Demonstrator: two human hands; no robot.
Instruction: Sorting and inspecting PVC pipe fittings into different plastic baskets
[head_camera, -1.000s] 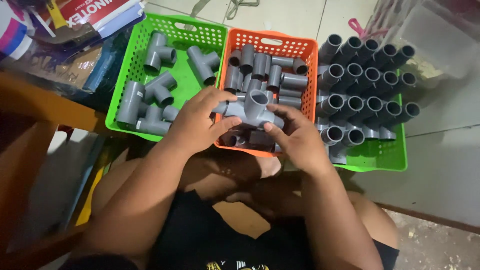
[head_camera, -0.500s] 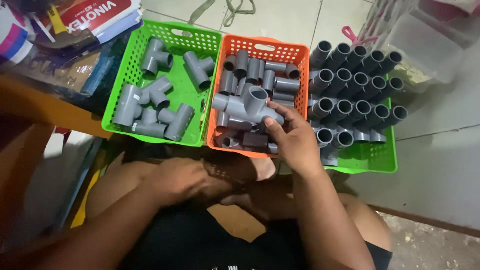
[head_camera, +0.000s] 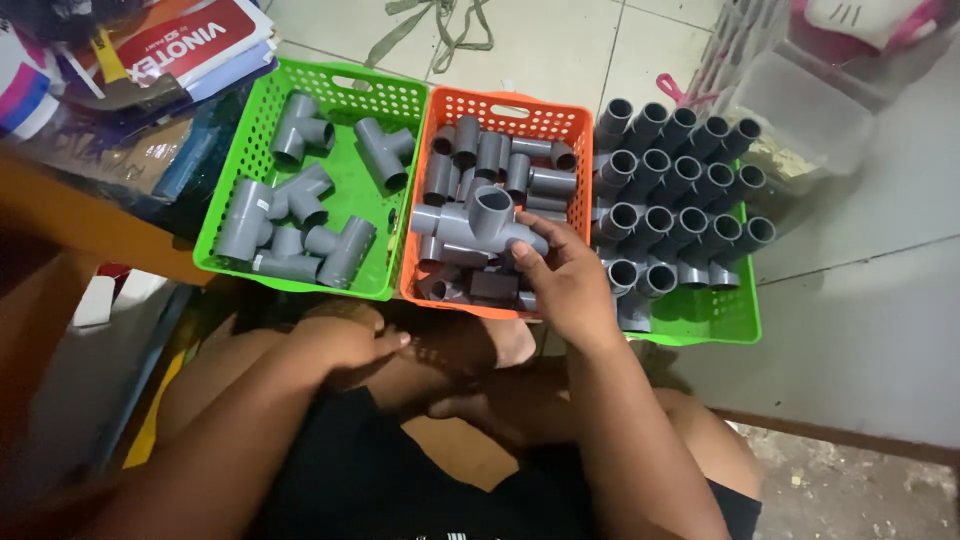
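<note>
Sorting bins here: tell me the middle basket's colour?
Orange basket, clearest in the head view.

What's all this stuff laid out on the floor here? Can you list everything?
left basket: one, green, holds several grey tee fittings
middle basket: one, orange, holds many short grey pipes
right basket: one, green, holds rows of upright grey tubes
assembly: one, grey, over orange basket
books: a pile, top left
strap: one, on tiles
left hand: on knee, empty
right hand: holds assembly

Bare arms and legs; black shorts (head_camera: 400, 480)
</note>
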